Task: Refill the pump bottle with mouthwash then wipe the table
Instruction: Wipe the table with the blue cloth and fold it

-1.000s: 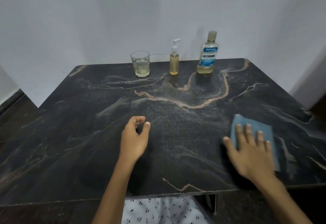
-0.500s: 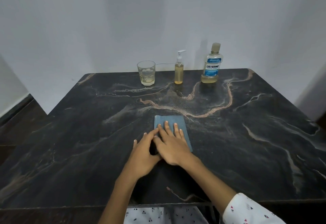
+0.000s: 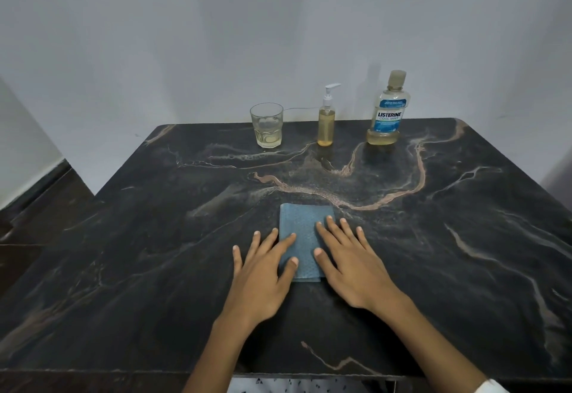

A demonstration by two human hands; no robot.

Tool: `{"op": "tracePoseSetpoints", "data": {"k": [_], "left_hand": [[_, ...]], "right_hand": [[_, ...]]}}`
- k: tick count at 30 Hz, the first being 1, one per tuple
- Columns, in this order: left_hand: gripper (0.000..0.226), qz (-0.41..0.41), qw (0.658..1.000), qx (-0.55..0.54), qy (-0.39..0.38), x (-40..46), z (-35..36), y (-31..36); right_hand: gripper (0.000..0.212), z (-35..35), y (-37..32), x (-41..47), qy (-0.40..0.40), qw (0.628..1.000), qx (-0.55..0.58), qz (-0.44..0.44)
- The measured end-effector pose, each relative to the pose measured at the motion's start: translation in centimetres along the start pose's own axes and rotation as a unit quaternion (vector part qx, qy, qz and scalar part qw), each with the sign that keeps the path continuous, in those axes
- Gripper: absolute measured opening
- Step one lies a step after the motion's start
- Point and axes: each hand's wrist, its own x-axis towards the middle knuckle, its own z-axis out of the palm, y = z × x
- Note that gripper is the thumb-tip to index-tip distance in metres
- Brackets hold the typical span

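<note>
Two hands, the left hand [image 3: 263, 281] and right hand [image 3: 349, 265], lie flat on a blue cloth [image 3: 305, 231]. Their fingers [image 3: 332, 230] are straight. The cloth lies on the dark tabletop [image 3: 448, 253].

The right hand [image 3: 349, 265] has slid the blue cloth [image 3: 305, 238] from the table's right side to the middle; the left hand [image 3: 263, 275], earlier lifted and apart, now lies flat on the cloth's left edge.

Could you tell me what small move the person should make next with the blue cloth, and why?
Probably lift both hands away and leave the blue cloth where it lies. The left hand and right hand rest flat with straight fingers on its edges, and it lies folded flat. The pump bottle stands capped and nearly full beside the mouthwash bottle, so little seems left to do.
</note>
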Motion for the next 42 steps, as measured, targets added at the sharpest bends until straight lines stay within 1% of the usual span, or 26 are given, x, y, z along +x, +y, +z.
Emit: {"op": "tracePoseSetpoints", "data": {"k": [5, 11, 14, 16, 18, 20, 21, 23, 27, 31, 34, 37, 40, 42], "left_hand": [[0.047, -0.016, 1.000, 0.016, 0.000, -0.4, -0.4, -0.7], [0.046, -0.043, 0.999, 0.028, -0.004, -0.8, -1.4, -1.6], [0.046, -0.050, 0.998, 0.023, -0.009, -0.8, -1.8, -1.6], [0.045, -0.052, 0.999, 0.010, 0.004, -0.7, -1.8, -1.3], [0.043, -0.063, 0.997, -0.003, 0.052, -0.4, -1.6, -0.6], [0.042, -0.097, 0.990, -0.008, 0.107, 0.1, -1.5, 0.3], [0.043, -0.118, 0.986, -0.001, 0.120, 0.5, -1.5, 0.7], [0.044, -0.154, 0.981, 0.015, 0.116, 1.0, -1.4, 1.3], [0.034, -0.185, 0.975, -0.017, 0.122, 1.6, -1.3, 1.8], [0.029, -0.209, 0.969, -0.040, 0.121, 2.0, -1.4, 2.1], [0.023, -0.206, 0.970, -0.061, 0.116, 2.1, -1.6, 2.1], [0.012, -0.193, 0.968, -0.113, 0.117, 1.9, -1.9, 1.7], [0.019, -0.175, 0.966, -0.151, 0.120, 1.6, -2.3, 0.9], [0.025, -0.166, 0.963, -0.167, 0.132, 1.7, -2.6, 0.3]], "right_hand": [[0.058, 0.3, -0.9, 0.2, -0.001, 1.000, -0.001, -0.015], [0.058, 1.1, -2.9, 0.4, 0.022, 0.999, -0.004, -0.035], [0.059, 1.4, -3.2, 0.3, 0.029, 0.999, -0.003, -0.030], [0.062, 1.5, -3.4, 0.2, 0.035, 0.999, 0.021, -0.007], [0.066, 1.4, -3.6, 0.3, 0.071, 0.995, 0.050, 0.052], [0.070, 1.3, -3.6, 0.5, 0.096, 0.988, 0.048, 0.114], [0.070, 1.2, -3.6, 0.6, 0.090, 0.987, 0.037, 0.130], [0.070, 1.2, -3.7, 0.8, 0.070, 0.988, 0.021, 0.133], [0.069, 1.1, -3.6, 1.2, 0.072, 0.990, 0.003, 0.119], [0.064, 0.6, -3.2, 2.4, 0.031, 0.988, 0.065, 0.135], [0.062, 0.1, -2.8, 3.5, -0.006, 0.983, 0.103, 0.153], [0.057, -0.3, -2.4, 4.0, -0.017, 0.982, 0.127, 0.138], [0.046, -0.7, -2.4, 4.1, -0.002, 0.980, 0.161, 0.117], [0.044, -0.9, -2.6, 4.4, 0.015, 0.981, 0.164, 0.103]]}}
